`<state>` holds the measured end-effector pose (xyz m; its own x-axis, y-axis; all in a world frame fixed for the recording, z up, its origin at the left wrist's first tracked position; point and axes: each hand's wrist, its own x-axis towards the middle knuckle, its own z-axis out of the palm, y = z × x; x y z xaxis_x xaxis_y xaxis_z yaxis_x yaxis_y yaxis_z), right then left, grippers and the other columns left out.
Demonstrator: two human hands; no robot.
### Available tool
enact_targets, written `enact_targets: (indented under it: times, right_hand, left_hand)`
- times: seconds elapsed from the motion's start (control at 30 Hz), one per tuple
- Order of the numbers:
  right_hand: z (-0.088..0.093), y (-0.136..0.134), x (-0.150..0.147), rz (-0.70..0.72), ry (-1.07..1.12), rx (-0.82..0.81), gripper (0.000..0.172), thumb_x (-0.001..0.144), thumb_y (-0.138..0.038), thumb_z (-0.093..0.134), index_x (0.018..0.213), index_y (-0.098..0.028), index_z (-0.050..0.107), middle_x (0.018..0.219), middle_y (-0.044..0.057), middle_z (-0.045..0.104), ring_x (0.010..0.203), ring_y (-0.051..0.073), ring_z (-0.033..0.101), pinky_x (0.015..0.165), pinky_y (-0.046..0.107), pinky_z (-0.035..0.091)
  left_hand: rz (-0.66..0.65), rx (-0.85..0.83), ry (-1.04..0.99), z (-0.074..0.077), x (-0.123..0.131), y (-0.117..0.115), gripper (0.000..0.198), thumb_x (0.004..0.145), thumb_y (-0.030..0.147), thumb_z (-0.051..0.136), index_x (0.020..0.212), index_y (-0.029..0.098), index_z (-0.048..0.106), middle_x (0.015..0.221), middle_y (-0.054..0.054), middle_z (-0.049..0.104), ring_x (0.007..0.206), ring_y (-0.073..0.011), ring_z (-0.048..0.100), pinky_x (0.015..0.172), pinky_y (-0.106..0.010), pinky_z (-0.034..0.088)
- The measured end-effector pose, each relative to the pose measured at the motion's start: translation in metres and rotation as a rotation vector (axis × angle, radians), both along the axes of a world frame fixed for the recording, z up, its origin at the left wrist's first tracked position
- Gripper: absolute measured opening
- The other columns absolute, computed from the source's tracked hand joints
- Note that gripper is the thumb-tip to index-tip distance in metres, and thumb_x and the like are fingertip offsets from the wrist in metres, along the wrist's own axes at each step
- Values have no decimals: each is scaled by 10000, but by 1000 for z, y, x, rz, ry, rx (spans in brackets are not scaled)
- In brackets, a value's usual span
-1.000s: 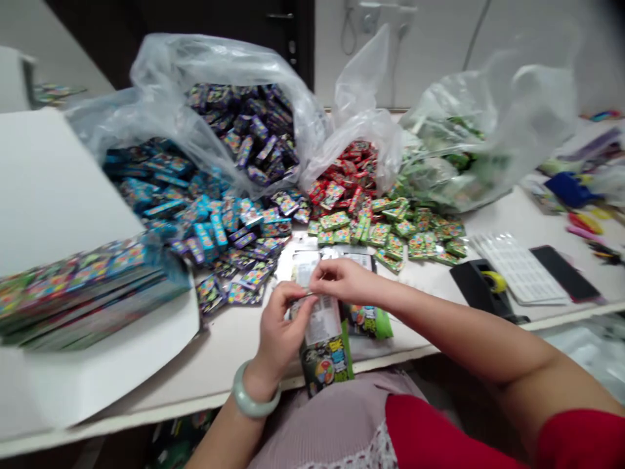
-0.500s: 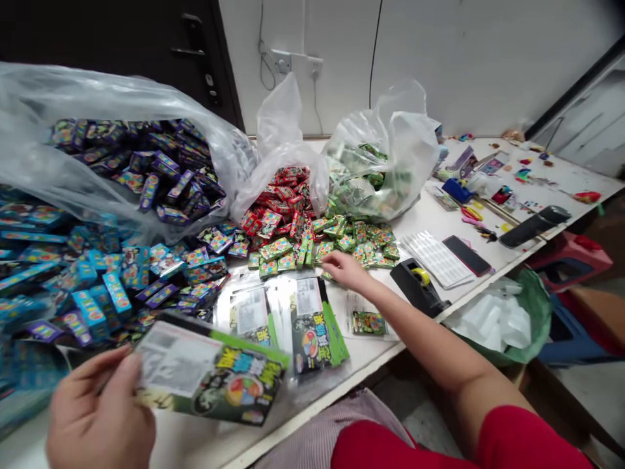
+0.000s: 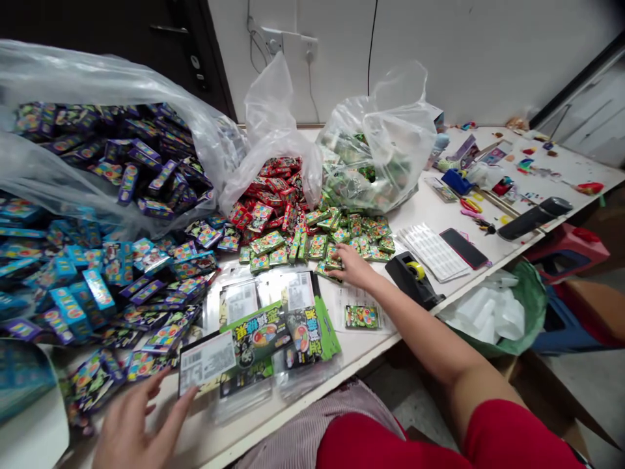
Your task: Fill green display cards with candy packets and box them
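Note:
My left hand (image 3: 141,423), thumb and fingers apart, is at the lower left beside a flat packet (image 3: 234,348) with a black and green printed card and a white barcode label. The thumb tip is close to the packet's left end; the packet lies slanted across two stacks of similar packets. My right hand (image 3: 354,266) is at the front edge of a pile of small green boxes (image 3: 317,246). Its thumb and fingers close around one small green box (image 3: 333,259), partly hidden by them. A clear bag with one green box (image 3: 361,316) lies just below the right wrist.
Purple boxes (image 3: 146,156) and red boxes (image 3: 273,182) spill from plastic bags; blue boxes (image 3: 73,306) lie left. A tape dispenser (image 3: 414,280), label sheets (image 3: 434,251) and a phone (image 3: 463,247) are right of my arm. A green bin (image 3: 532,306) stands below the table edge.
My left hand has let go of the packet, which now lies on the stacks to the right. My right hand has shifted slightly and its fingers have closed on a green box. The view has moved a little.

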<state>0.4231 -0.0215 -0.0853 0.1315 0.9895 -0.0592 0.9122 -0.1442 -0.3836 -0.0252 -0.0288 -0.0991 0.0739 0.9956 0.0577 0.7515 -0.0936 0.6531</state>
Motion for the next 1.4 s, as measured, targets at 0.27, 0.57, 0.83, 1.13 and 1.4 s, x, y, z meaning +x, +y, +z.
enact_targets:
  times: [0.27,0.57,0.83,1.13,1.4]
  right_hand:
    - [9,22,24,103,57,-123,533,637,-245,796,1127,-156,606,1095,120,637,1064,301,562,964,403,404]
    - [66,-23,-44,452,330,240,650,714,-332,759,1289,-238,472,1330,114,440,1251,277,425,1011,426,409]
    - [102,-12,-98,914,-49,24,665,699,-298,795,1311,-269,538,1400,99,455,1238,322,405,1031,463,371]
    - [103,-11,-116,905,-136,42,683,686,-208,773,1292,-50,500,1278,201,526,1133,320,469,980,443,417]
    - [108,-8,-126,900,-255,-47,584,651,-335,832,1127,-94,596,1154,178,577,1049,319,496,892,432,459]
  left_hand:
    - [-647,185,300,4,73,18,851,724,488,694,1445,249,312,1470,-165,411,1375,-407,322,1078,-612,289]
    - [-570,208,224,37,65,14,909,728,421,718,1467,214,230,1298,-158,453,1207,-341,442,1023,-513,377]
    - [-589,267,230,42,53,6,919,740,434,715,1481,227,212,1315,-156,440,1239,-346,407,1052,-519,346]
    - [-622,180,159,40,51,1,955,687,452,757,1459,207,249,1309,-150,447,1212,-325,438,1035,-491,389]
    - [-656,159,163,38,48,2,963,686,521,744,1454,201,261,1293,-152,455,1206,-324,450,1026,-485,404]
